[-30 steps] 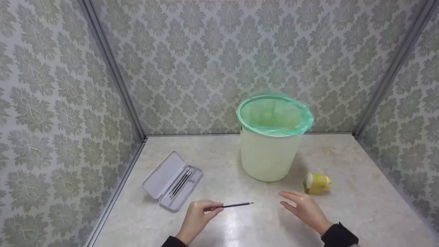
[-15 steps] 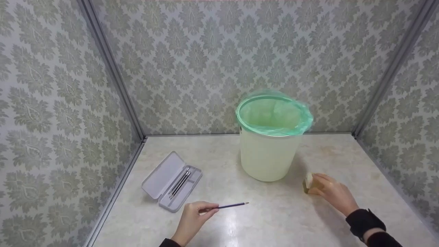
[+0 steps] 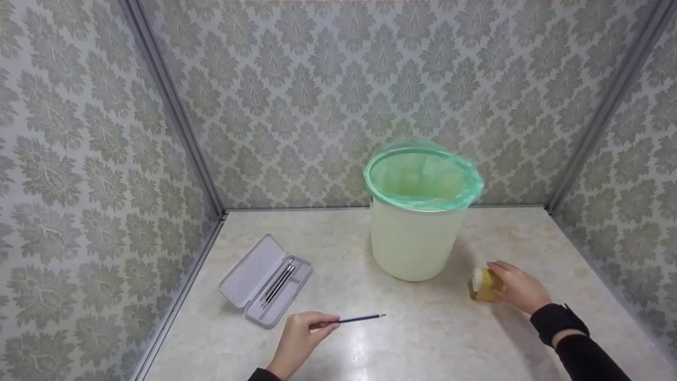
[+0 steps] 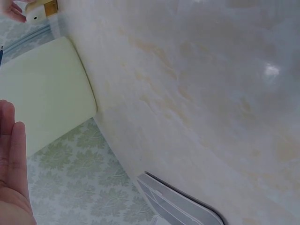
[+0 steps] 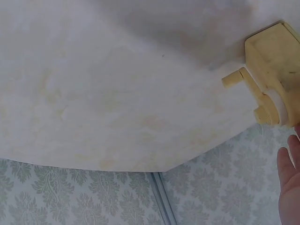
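In the head view my left hand (image 3: 302, 337) pinches a dark blue pencil (image 3: 364, 318) between thumb and fingertips, its sharpened tip pointing right. It is held over the front middle of the table. The pencil's dark tip (image 4: 1, 52) just shows at the left wrist view's edge. My right hand (image 3: 521, 288) holds a yellow crank pencil sharpener (image 3: 484, 283) from its right side, fingers over the top. The sharpener's crank handle (image 5: 251, 84) shows in the right wrist view, pointing away from the bin. Part of the sharpener is hidden by the hand.
A pale green bin (image 3: 415, 243) with a green plastic liner (image 3: 470, 182) stands at the back, left of the sharpener. An open grey pencil case (image 3: 254, 272) with several pencils (image 3: 277, 286) lies on the left. Patterned walls (image 3: 338, 106) enclose the table (image 3: 412, 338).
My right hand has moved right from the table's middle and taken hold of the pencil sharpener, which has shifted slightly. My left hand keeps the pencil and has moved slightly left.
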Demonstrator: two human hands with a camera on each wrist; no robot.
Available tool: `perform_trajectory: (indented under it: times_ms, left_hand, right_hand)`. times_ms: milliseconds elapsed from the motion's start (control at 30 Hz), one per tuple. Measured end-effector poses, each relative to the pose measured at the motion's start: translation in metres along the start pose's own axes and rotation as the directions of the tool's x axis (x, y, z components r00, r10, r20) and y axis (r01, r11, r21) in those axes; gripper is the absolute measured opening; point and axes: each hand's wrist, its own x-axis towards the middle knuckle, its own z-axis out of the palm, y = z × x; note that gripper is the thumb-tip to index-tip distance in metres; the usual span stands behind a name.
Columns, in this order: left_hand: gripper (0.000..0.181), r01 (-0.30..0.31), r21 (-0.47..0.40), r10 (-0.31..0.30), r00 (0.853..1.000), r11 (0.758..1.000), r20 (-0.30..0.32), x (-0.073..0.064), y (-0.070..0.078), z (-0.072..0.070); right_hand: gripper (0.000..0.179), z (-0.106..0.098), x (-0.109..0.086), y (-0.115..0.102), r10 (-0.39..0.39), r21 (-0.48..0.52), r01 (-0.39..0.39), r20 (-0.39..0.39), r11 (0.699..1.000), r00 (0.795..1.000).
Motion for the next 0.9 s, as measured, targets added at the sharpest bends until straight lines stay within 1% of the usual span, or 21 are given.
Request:
perform_trajectory:
  times_ms: [100,267,500,633,767,900]
  left_hand:
    - [0.014,0.009,0.001,-0.009,1.000,1.000,0.006,0.000,0.000,0.000]
    - [0.015,0.025,-0.002,-0.025,1.000,1.000,0.015,0.001,0.000,0.000]
    - [0.015,0.062,-0.002,-0.062,0.998,0.998,0.033,0.002,0.000,-0.001]
    - [0.015,0.066,-0.007,-0.066,0.997,0.998,0.029,0.003,0.000,0.000]
    - [0.015,0.063,-0.010,-0.063,0.998,0.998,0.025,0.004,0.000,0.001]
    - [0.015,0.051,0.000,-0.051,0.998,0.999,0.020,0.005,0.001,0.001]
  right_hand:
    - [0.059,0.003,0.002,0.000,0.010,0.010,-0.010,0.036,1.000,0.999]
    - [0.055,0.007,0.005,-0.001,0.050,0.042,-0.053,0.073,0.998,0.996]
    - [0.050,0.009,0.009,-0.003,0.096,0.022,-0.098,0.079,0.995,0.992]
    - [0.046,0.008,0.008,-0.004,0.105,0.024,-0.107,0.073,0.994,0.992]
    - [0.044,0.006,0.006,-0.006,0.091,0.026,-0.093,0.063,0.995,0.994]
    - [0.042,0.003,0.005,-0.011,0.049,0.009,-0.049,0.055,0.999,0.997]
